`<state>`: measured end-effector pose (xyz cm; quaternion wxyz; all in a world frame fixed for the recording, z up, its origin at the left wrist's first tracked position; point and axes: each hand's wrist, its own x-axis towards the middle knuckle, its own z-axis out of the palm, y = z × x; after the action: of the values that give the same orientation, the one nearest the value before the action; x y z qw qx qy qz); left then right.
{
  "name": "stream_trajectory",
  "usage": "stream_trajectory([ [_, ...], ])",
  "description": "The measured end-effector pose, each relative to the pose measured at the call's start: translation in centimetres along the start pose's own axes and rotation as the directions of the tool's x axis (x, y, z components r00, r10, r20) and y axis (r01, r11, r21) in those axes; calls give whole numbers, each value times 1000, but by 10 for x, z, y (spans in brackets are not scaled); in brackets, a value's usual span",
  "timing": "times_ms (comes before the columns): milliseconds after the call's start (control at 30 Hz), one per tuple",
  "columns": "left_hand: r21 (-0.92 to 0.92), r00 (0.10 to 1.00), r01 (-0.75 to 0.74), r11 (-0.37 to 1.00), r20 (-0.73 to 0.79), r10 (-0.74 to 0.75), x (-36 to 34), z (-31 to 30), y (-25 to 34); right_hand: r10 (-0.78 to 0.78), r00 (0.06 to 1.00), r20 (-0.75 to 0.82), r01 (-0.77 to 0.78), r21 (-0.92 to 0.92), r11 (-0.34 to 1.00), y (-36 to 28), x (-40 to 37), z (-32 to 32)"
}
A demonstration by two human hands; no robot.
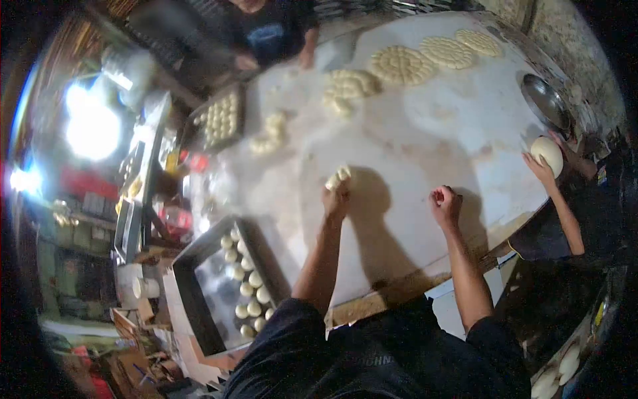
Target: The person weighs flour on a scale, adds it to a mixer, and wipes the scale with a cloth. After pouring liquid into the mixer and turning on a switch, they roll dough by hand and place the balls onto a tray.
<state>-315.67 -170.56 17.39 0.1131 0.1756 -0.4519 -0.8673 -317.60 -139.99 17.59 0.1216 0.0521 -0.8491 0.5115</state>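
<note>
My left hand (336, 201) is closed around a few small pale dough pieces (338, 177) that stick out past the fingers, over the middle of the floury table (405, 149). To the right, my right hand (446, 203) is curled into a fist above the same table; whatever it may hold is hidden. A deep metal tray (197, 292) stands left of my left arm, with several round dough balls (246, 290) along its right side. Farther up the table lie loose dough pieces (269, 135) and a cut dough round (352, 84).
More scored dough rounds (402, 64) line the far side. A filled tray (221, 120) sits at the far left. At right, another person's hands (541, 166) hold a big dough ball (547, 156) near a metal bowl (547, 101). One person (266, 33) stands across the table.
</note>
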Motion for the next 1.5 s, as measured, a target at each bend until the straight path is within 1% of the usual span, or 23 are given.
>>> stream_trajectory([
  [33, -60, 1000, -7, 998, 21, 9, -35, -11, -5, -11, 1000, 14, 11, -3, 1000, -2, -17, 12],
  [100, -84, 977, -1, 996, 210, 19, -102, -36, -11, 55, 921, 386, -166, 261, 951, 0, -59, 41],
  [133, -77, 944, -21, 997, 327, 45, -130, -46, -14, 74, 899, 431, -48, -72, 996, 1, -91, 65],
  [167, -73, 907, -42, 996, 416, 68, -151, -55, -17, 223, 862, 455, -354, 225, 908, -20, -134, 94],
  [200, 80, 922, -57, 995, 387, 21, -169, -57, -19, 4, 690, 724, -388, 365, 846, -80, -142, 82],
  [267, 143, 955, -10, 990, 294, -33, -186, -65, -5, 301, 936, 183, -334, 193, 922, -90, -190, 122],
  [300, 164, 970, -103, 981, 234, 63, -194, -56, 8, 370, 883, 288, -460, 380, 803, -120, -185, 111],
  [433, 460, 974, -222, 860, 153, 169, -210, -79, 29, 400, 841, 364, -530, 406, 745, -106, -170, 97],
  [567, 515, 925, -284, 808, -74, 372, -220, -77, 13, 539, 843, 1, -389, 693, 607, -87, -138, 71],
  [633, 466, 879, -284, 838, -222, 421, -225, -81, 4, 482, 855, -189, -295, 586, 754, -47, -112, 36],
  [733, 881, 839, -463, 98, 400, 369, -225, -90, 5, 311, 940, -139, -234, 401, 886, -26, -94, -22],
  [767, 861, 775, -419, -287, 504, 381, -214, -101, -1, -106, 990, 88, 111, -52, 992, -7, -88, -43],
  [800, 718, 718, -302, -627, 604, 345, -201, -98, 4, -368, 815, 448, 543, -366, 756, -3, -73, -52],
  [867, 965, 871, -173, -199, 244, 426, -146, -57, 23, -444, 812, 380, 564, -314, 764, -11, -26, -41],
  [1000, 935, 907, -324, 143, 264, 327, -121, 7, 2, -418, 853, 311, 483, -170, 859, -38, -10, 22],
  [1067, 911, 908, -398, 109, 375, 188, -149, 7, -30, -428, 786, 446, 516, -93, 851, -45, -45, 31],
  [1133, 738, 714, -619, -270, 671, 200, -188, -51, -77, -489, 623, 611, 575, 68, 816, -24, -75, 9],
  [1200, 772, 747, -608, -183, 635, 197, -214, -57, -35, -565, 475, 675, 690, 112, 715, -3, -53, -24],
  [1267, 891, 865, -423, -161, 451, 220, -199, -82, -2, -458, 585, 670, 651, -51, 757, 3, -9, -34],
  [1333, 923, 877, -274, -269, 354, 325, -156, -55, 31, -453, 661, 599, 608, -73, 791, -11, 24, -5],
  [1400, 960, 819, -248, -134, 281, 501, -109, -42, 9, -453, 728, 515, 573, -95, 814, -29, 31, 25],
  [1467, 956, 867, -271, -115, 294, 403, -110, -11, -13, -364, 811, 459, 474, -149, 868, -42, 10, 49],
  [1500, 949, 902, -300, -95, 315, 296, -113, -3, -18, -411, 759, 505, 525, -100, 845, -37, -3, 41],
])
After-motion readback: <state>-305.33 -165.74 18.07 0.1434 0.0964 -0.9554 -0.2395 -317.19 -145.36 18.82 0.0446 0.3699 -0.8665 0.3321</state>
